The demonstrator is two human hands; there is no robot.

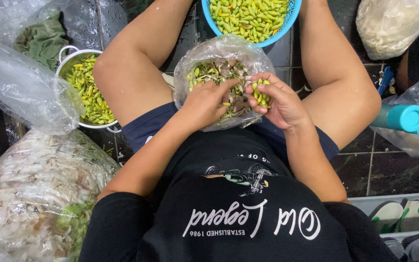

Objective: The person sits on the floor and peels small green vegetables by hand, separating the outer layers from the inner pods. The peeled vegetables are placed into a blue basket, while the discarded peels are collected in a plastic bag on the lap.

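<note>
As the bag [224, 53] gapes, chilies [261, 93] fill right grip [277, 102]

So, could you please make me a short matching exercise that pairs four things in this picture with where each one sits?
Things:
1. blue basket
2. metal colander
3. teal bottle
4. clear bag

Places:
A. on the person's lap, under both hands
B. top middle, between the knees
C. at the right edge
D. at the left, beside the knee

Pairs: 1-B, 2-D, 3-C, 4-A
</note>
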